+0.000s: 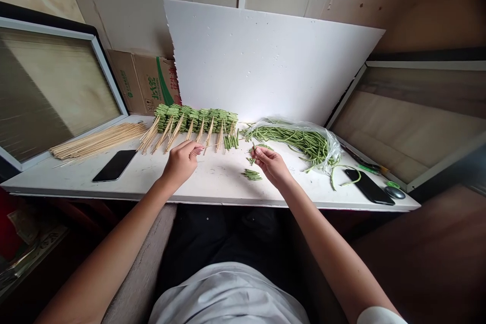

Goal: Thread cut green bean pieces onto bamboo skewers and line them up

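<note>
From the head camera, looking down past a white T-shirt (228, 298), two bare forearms reach out over a white table (76, 185). The left hand (181, 163) is pinched closed, thumb against fingers, on the near end of a thin wooden skewer (228, 145). The skewer lies almost level across the gap between the hands, with its long axis running left to right and its far end pointing at the other hand. It shows only as a faint line, so its exact tip is hard to make out. The right hand (270, 164) is also pinched closed, with a short green bean piece (253, 151) held at its fingertips, just beside that far end. It is the nearer hand to the tip.

Just below the right hand lies a small heap of cut beans (251, 175). Farther right, long green beans (292, 139) spill from a clear plastic bag (330, 149). Ahead of the left hand stand rows of beans threaded on skewers (196, 119), their bare ends pointing toward the person. Beyond them, to the left, lies a bundle of bare skewers (99, 140). A black phone (114, 165) rests near that bundle, and a second phone (369, 187) lies at the right. A white foam board (266, 61) leans against the wall behind, beside a cardboard box (142, 83).
</note>
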The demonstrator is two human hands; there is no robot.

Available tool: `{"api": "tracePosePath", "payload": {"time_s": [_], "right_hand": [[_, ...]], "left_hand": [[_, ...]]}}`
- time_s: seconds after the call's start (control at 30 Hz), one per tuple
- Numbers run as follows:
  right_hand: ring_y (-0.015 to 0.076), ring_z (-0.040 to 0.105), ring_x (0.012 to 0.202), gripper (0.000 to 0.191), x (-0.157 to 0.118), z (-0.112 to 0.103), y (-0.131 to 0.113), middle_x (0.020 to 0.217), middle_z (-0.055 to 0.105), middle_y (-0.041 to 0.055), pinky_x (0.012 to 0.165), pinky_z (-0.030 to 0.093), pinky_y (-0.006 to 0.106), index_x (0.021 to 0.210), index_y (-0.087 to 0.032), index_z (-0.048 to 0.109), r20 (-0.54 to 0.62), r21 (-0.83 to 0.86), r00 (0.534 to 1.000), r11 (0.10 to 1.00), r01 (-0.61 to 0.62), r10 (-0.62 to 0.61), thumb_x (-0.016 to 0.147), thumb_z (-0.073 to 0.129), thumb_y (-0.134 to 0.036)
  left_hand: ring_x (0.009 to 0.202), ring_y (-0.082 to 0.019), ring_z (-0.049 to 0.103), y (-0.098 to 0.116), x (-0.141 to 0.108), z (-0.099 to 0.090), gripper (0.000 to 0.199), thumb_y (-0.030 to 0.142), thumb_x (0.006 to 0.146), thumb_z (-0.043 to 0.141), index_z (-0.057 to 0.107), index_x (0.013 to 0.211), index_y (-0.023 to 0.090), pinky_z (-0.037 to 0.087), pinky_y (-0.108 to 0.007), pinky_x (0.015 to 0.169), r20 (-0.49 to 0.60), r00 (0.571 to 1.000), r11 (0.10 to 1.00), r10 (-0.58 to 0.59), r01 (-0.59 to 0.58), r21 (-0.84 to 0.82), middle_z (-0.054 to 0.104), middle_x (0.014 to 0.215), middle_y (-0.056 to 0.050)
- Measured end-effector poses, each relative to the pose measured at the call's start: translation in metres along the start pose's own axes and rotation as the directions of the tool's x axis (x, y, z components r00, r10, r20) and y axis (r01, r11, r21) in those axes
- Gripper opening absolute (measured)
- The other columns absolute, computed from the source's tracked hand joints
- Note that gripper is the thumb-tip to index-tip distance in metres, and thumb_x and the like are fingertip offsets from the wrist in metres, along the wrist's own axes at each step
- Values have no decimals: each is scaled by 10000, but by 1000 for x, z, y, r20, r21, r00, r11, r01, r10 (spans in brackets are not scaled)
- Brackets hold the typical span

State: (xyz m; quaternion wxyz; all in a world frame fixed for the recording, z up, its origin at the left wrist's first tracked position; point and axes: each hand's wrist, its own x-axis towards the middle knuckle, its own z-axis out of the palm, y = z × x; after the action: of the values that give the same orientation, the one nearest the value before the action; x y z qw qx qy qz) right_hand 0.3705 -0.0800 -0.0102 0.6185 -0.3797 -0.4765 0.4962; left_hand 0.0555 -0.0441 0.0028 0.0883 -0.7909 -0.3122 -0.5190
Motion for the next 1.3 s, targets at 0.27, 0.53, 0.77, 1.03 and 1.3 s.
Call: {"api": "tracePosePath", "payload": {"time_s": [0.27, 0.53, 0.77, 1.03, 1.3], "right_hand": [[230, 722, 1140, 368, -7, 8, -13, 1127, 817, 41, 822, 573, 282, 969, -265, 812, -53, 191, 996, 980, -56, 67, 715, 970, -479], [268, 687, 1317, 315, -8, 9, -11, 1172, 827, 55, 931, 558, 323, 1017, -264, 822, -26, 186, 1000, 983, -9, 15, 815, 905, -491], [281, 698, 1313, 324, -11, 12, -13, 1185, 829, 67, 918, 568, 342, 1010, -262, 818, -30, 150, 999, 989, -9, 14, 820, 889, -514], [294, 697, 1317, 340, -11, 12, -12, 1178, 829, 74, 768, 573, 298, 1009, -265, 813, -44, 135, 999, 991, -17, 23, 799, 901, -517], [307, 720, 1267, 368, -10, 11, -10, 1138, 836, 89, 685, 560, 296, 983, -259, 814, -68, 116, 998, 993, 15, -7, 762, 924, -532]], "left_hand": [[828, -173, 729, 13, 2, -2, 265, 20, 955, 512, 735, 953, 164, 575, -264, 746, -12, 998, 997, 66, -67, -27, 758, 865, -56], [843, -181, 748, 13, -2, 3, 305, 7, 941, 484, 741, 967, 167, 601, -279, 760, 38, 998, 997, 49, -46, -68, 770, 888, -60], [807, -173, 744, 12, -2, 5, 263, 59, 975, 511, 746, 936, 172, 601, -278, 738, 60, 998, 996, 16, -10, -90, 779, 890, -56], [828, -184, 744, 10, -5, 7, 238, 96, 985, 536, 755, 949, 182, 599, -295, 748, 80, 997, 996, -16, 24, -91, 786, 912, -63], [825, -190, 741, 13, -4, 6, 250, 80, 977, 530, 755, 932, 179, 586, -300, 748, 74, 997, 996, -11, 18, -91, 787, 915, -67]]}}
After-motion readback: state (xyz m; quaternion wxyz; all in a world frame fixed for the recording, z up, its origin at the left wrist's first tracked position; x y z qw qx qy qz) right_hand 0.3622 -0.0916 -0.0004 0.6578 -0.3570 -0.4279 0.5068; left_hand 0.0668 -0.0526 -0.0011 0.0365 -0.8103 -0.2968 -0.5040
